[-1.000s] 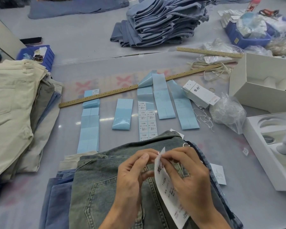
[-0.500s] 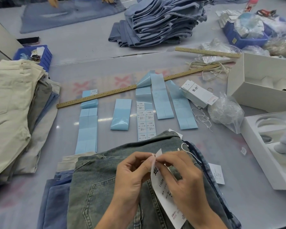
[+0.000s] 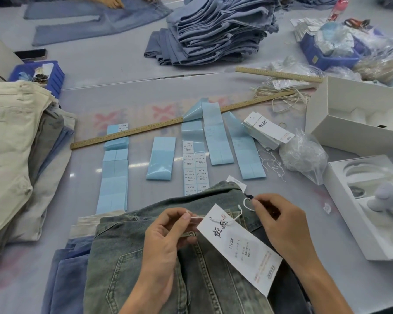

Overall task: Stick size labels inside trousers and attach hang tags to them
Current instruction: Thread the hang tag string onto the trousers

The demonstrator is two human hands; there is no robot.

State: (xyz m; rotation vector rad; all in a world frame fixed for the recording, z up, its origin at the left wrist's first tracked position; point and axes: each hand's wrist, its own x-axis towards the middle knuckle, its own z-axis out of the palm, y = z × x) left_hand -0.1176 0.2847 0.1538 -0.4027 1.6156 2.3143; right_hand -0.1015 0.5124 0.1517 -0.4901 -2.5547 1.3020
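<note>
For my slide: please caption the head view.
Both hands pinch string on hang tag over jeans.

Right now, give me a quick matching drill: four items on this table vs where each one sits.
Things:
1. hang tag
2. long wooden ruler
3. grey toy figure
4. stack of blue jeans

Places:
A. in the open white box at the right edge
B. at the far middle of the table
C. on the green-grey jeans between both hands
D. lying across the blue label strips

Pairs: 1-C, 2-D, 3-A, 4-B
</note>
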